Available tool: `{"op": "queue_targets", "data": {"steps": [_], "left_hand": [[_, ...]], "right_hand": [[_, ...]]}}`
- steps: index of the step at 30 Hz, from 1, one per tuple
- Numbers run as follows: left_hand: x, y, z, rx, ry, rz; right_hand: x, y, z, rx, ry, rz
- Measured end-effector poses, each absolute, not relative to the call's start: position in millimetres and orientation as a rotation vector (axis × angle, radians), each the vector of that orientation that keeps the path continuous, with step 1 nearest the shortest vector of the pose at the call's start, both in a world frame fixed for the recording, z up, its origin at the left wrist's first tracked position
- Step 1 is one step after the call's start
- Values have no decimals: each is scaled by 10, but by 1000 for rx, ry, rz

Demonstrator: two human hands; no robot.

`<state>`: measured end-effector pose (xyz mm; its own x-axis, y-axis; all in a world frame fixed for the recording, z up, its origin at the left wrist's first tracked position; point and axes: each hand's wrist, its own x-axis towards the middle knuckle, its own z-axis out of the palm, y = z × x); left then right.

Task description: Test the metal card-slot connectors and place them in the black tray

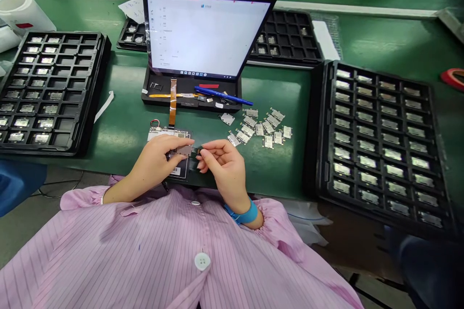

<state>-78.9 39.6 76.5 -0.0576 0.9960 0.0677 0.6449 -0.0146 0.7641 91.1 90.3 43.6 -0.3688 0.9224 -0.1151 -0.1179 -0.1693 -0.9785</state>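
board (169,133) lies near centre on the surface (123,130), under both hands: left hand (159,157) spread flat, pressing it; right hand (222,163) curled at its right edge, grip unclear.

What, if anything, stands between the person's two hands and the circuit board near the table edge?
Nothing visible does. The left hand lies directly on the circuit board, and the fingertips of the right hand meet the board's right edge. Whether they pinch a small part there is too small to tell.

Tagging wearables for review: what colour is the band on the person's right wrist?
Blue. The wristband shows best in the head view, just below the right hand.
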Motion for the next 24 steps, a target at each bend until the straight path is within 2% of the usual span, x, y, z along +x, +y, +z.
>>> {"op": "queue_targets", "data": {"steps": [24], "left_hand": [[-723,397,702,1926,1777,889]], "right_hand": [[910,936,455,-968,-1343,1749]]}}
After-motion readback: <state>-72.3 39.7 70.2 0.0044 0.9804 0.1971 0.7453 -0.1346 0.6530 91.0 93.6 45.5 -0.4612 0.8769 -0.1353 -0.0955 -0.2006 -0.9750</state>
